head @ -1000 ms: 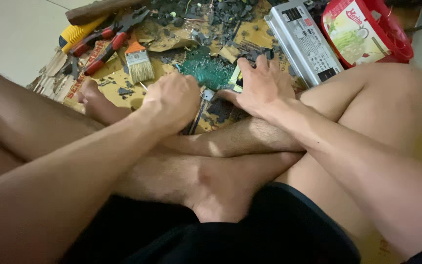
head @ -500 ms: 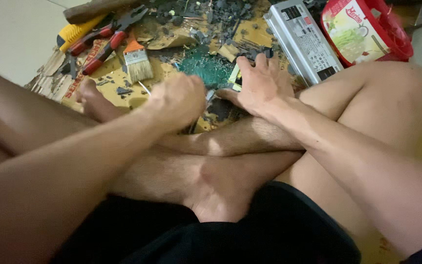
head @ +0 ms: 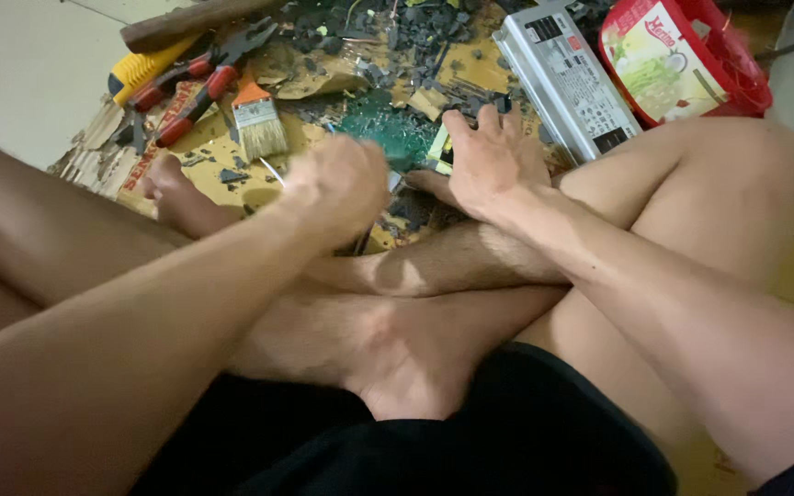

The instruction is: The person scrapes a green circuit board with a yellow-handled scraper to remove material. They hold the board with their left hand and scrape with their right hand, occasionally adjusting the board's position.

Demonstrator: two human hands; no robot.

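At the far right a red basket (head: 737, 64) is seen, with a flat packet (head: 659, 55) laid in it, its face printed in green, white and red. Just left of the basket a long grey metal box (head: 567, 78) is laid at a slant, with a white label at its far end and a dark label at its near end. A green circuit board (head: 388, 129) is found in the far middle of the scene, on torn brown cardboard (head: 222, 161) strewn with dark broken bits. The right hand (head: 493, 165) is pressed flat on the board's right edge, its fingers spread apart and closed on nothing. The left hand (head: 337, 188) is curled into a fist at the board's near left edge, around a thin dark tool (head: 365, 241) whose kind cannot be told because of blur. To the far left a small brush (head: 257, 119) with an orange top, red-handled pliers (head: 199, 87), a yellow-handled tool (head: 140, 69) and a brown wooden handle (head: 195, 20) are laid. The near view is blocked by crossed bare legs and both forearms.
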